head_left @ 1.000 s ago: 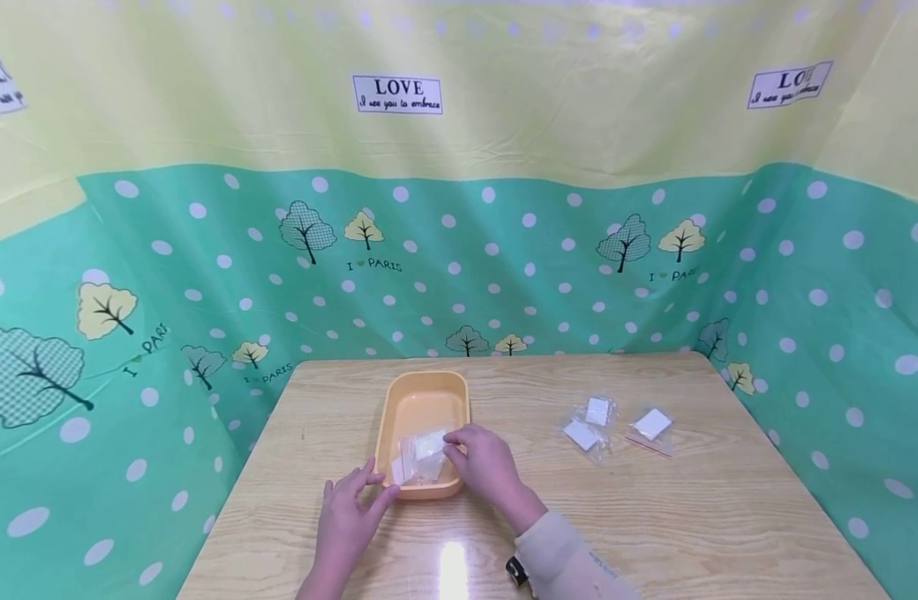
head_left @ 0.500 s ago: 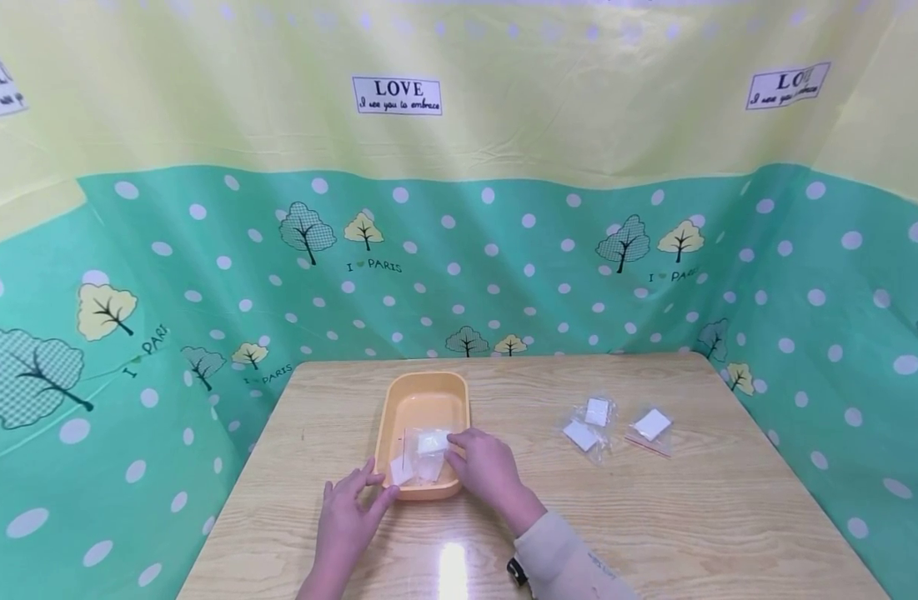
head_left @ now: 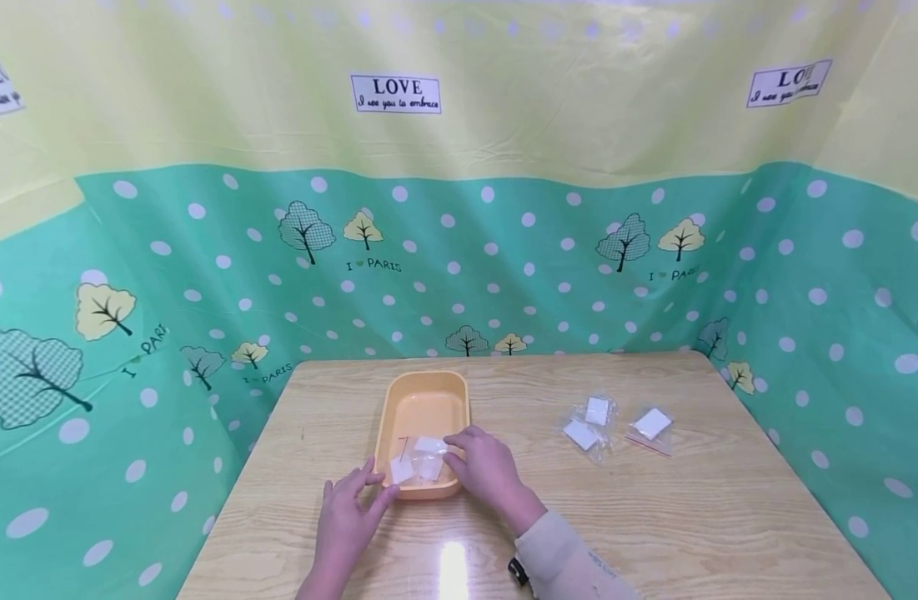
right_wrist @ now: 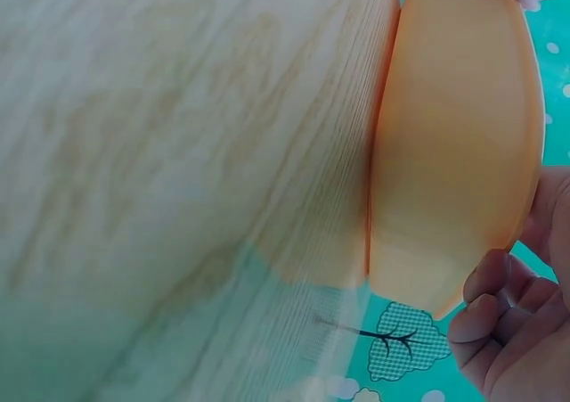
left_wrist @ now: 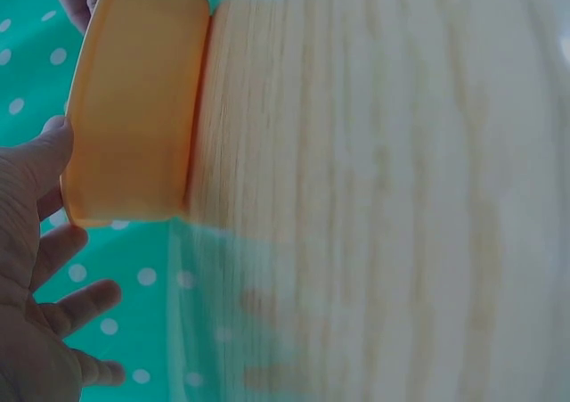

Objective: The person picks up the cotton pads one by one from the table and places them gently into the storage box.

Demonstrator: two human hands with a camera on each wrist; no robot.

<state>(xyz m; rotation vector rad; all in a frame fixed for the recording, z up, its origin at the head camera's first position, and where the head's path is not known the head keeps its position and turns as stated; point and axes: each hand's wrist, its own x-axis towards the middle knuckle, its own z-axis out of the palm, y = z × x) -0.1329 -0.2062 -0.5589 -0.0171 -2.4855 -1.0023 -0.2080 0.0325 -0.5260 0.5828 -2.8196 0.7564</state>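
An orange plastic tray (head_left: 421,408) stands on the wooden table, with several small clear zip bags (head_left: 429,468) holding white squares in its near end. My left hand (head_left: 348,508) grips the tray's near left corner, thumb at the front rim and index finger at the left side; the other fingers (left_wrist: 85,306) are spread. Reaching over the right rim, my right hand (head_left: 489,468) pinches the right edge of a zip bag (head_left: 430,446) lying on top of the others. In the right wrist view, the tray wall hides those fingertips, and the other fingers (right_wrist: 481,317) are curled outside.
To the right on the table (head_left: 549,533) lie two overlapping zip bags with white squares (head_left: 581,434), and another zip bag (head_left: 651,425) with a red seal beside them. A polka-dotted curtain (head_left: 504,258) surrounds the table's back and sides.
The zip bag at my right fingertips has gone down from a raised, tilted pose to lie flatter in the tray. My left hand and the tray have stayed put.
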